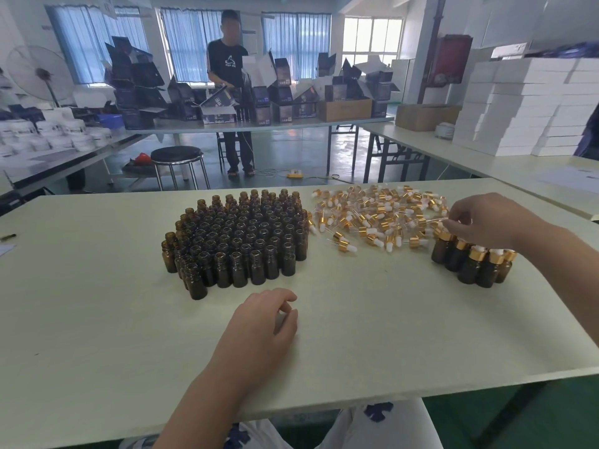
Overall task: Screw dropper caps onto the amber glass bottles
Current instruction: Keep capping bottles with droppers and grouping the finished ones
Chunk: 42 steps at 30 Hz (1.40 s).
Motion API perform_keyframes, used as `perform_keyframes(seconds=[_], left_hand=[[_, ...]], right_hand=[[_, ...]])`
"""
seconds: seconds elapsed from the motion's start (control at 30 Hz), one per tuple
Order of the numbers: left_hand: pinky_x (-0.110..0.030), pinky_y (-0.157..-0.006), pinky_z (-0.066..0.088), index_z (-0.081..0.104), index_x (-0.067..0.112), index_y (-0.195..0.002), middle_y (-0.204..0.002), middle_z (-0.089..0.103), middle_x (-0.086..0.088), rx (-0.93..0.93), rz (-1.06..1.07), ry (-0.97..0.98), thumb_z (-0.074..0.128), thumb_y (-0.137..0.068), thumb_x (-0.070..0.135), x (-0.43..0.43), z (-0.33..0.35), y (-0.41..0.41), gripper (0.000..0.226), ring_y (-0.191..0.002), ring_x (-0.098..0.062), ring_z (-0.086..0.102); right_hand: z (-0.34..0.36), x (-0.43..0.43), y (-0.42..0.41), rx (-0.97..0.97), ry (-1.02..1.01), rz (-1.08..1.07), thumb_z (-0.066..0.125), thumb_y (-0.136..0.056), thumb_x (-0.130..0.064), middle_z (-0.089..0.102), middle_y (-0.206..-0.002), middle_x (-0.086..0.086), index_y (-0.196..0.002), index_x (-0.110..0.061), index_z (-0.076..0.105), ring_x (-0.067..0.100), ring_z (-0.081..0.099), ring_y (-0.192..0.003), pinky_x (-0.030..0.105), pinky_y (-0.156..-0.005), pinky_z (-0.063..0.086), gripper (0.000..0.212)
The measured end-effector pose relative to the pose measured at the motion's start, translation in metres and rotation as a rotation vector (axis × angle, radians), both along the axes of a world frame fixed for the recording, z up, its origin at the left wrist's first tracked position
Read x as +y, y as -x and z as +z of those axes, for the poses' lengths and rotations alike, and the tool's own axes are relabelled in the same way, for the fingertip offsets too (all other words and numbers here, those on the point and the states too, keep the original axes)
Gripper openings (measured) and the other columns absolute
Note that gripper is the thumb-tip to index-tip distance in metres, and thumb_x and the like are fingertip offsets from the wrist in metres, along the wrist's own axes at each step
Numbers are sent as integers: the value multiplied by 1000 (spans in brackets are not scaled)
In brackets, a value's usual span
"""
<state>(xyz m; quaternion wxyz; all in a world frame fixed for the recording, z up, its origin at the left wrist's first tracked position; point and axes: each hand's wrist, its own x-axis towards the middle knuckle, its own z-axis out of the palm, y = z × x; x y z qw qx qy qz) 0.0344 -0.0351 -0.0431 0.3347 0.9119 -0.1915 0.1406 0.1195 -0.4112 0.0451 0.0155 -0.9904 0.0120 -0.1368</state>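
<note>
Bright workroom with a glossy grey floor (291, 137) and white walls (505, 21). Along the far side, tall windows (372, 37) with blue curtains (191, 40), daylight pouring in. Long pale tables (486, 157) round the room, piled with dark cartons (285, 95), white boxes (525, 108) and white jars (48, 134). Round black stool (177, 155) on the floor, standing fan (40, 76) at left. Someone in a black shirt (228, 63) behind the far table.

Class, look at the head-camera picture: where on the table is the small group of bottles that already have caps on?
The capped bottles stand at the table's right side, just under the right hand, near the loose dropper caps.
</note>
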Motion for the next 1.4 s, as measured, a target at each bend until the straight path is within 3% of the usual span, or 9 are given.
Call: perform_keyframes(seconds=[0.37,0.53,0.7,0.83,0.93,1.17,1.33,1.4], left_hand=[[-17,-86,40,56,25,-121,-99,57,16,4,1,0,51,-96,24,0,0,0,26,-96,-2,50],[-11,-81,36,56,24,-121,-99,59,15,0,5,5,51,-95,24,-1,-1,-1,26,-95,-2,49],[-17,-86,39,57,25,-120,-101,59,14,-10,7,7,53,-94,25,-1,-1,0,26,-97,-2,49],[-17,-86,40,56,26,-121,-102,59,14,-4,7,14,53,-94,26,-1,-1,0,27,-97,-1,49],[-18,-86,40,56,26,-121,-102,59,14,-6,4,14,54,-94,26,-1,-1,1,27,-97,-1,49],[-19,-87,42,56,26,-121,-102,59,14,-4,8,11,53,-94,26,-1,0,1,27,-97,-3,50],[-18,-87,42,56,26,-122,-102,58,14,-4,9,11,53,-94,26,-1,0,2,28,-97,-3,50],[-17,-87,41,56,26,-122,-102,58,14,-1,10,12,53,-94,26,-1,1,2,28,-97,-2,50]], right_hand=[[-3,-1,-3,13,113,-36,56,-92,-37,59,-74,-7,-87,-22,63,8,51,-67,22,-55,37,17],[-1,0,-2,39,82,-30,57,-92,-38,56,-76,-8,-95,-20,64,7,49,-69,24,-59,39,19],[0,11,-4,-43,32,29,59,-90,-39,50,-78,-9,-108,-18,63,9,47,-71,27,-65,39,28],[-1,33,-6,-60,3,85,58,-90,-41,53,-82,-5,-109,-19,63,9,48,-71,30,-68,45,29],[-3,50,-7,-69,-18,153,57,-91,-41,52,-81,-8,-109,-20,63,7,46,-71,29,-67,41,28],[-13,90,-4,27,-42,271,56,-93,-38,60,-110,3,-122,-19,57,15,51,-90,28,-75,42,35],[-28,111,-7,137,-1,249,54,-93,-42,54,-124,5,-133,-22,48,23,54,-107,39,-95,45,45],[-36,118,-10,153,11,246,53,-93,-43,52,-127,4,-134,-23,46,23,53,-111,39,-94,45,46]])
